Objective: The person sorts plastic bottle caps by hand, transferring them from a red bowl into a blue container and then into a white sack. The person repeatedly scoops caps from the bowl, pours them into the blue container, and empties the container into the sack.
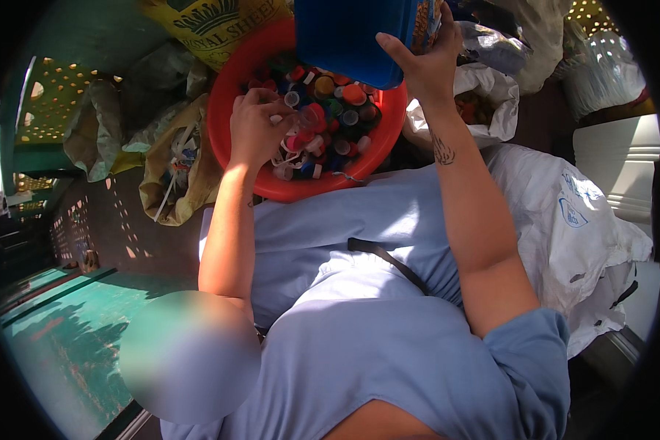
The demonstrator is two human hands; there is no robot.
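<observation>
My right hand (432, 60) grips the side of a blue plastic container (352, 38) that bears a printed label. The container is tilted above a red plastic basin (223, 132), and its upper part runs out of view. Many bottle caps (324, 85) in mixed colours fill the basin, among them red, orange, white and translucent ones. Over the basin's left side is my left hand (257, 124), its fingers curled among the caps. A small white piece (275, 119) shows between its thumb and fingers; whether it is gripped is unclear.
A yellow printed sack (209, 27) stands behind the basin. At left sits an open tan bag (198, 165) with scraps inside. An open white sack (498, 93) and a large white woven sack (550, 220) lie to the right. A perforated yellow panel (55, 104) stands far left.
</observation>
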